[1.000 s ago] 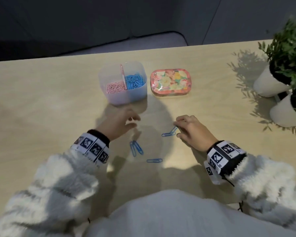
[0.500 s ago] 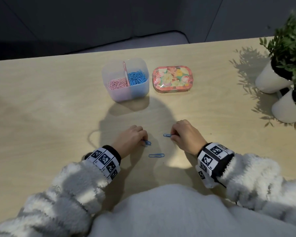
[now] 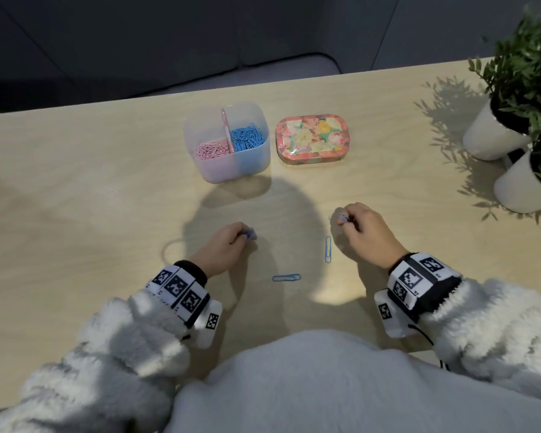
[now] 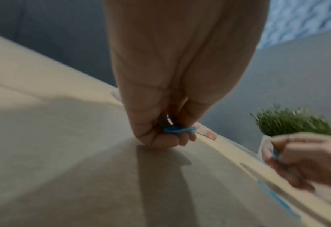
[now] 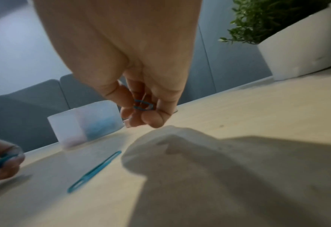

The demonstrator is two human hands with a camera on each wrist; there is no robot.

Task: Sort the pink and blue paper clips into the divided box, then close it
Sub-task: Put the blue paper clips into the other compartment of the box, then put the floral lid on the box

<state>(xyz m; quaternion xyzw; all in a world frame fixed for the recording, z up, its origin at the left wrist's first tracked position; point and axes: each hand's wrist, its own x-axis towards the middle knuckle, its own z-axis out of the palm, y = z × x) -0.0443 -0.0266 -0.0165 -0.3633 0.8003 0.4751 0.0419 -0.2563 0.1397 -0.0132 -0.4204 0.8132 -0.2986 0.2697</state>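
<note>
While both hands are busy collecting the last loose clips, the left hand (image 3: 224, 245) sits at about eight o'clock on the wooden table (image 3: 75, 189), its fingers curled together and pinching blue paper clips (image 4: 177, 129); the left wrist view shows them bunched at the fingertips, knuckles close to the tabletop. Moving rightward, one blue clip (image 3: 286, 278) lies flat at six o'clock between the two hands, and a second loose blue clip (image 3: 328, 249) lies lengthwise just beside the right hand (image 3: 364, 232), which is at four o'clock with thumb and fingers clamped on another blue clip (image 5: 143, 105), held clear of the table. At twelve o'clock stands the divided box (image 3: 227, 170), translucent and open, with pink clips (image 3: 211, 150) in its left compartment and blue clips (image 3: 247, 139) in its right. Just beside it, toward one o'clock, rests the floral lid (image 3: 311, 139), apart from the box. Two potted plants (image 3: 512, 120) stand at the two o'clock edge. No pink clip is visible loose on the table, so the sorting looks nearly finished and the step in hand is gathering blue stragglers. The next move likely calls for picking up the two remaining clips or carrying the held ones to the right compartment, keeping them off the pink side, then fitting the lid.
</note>
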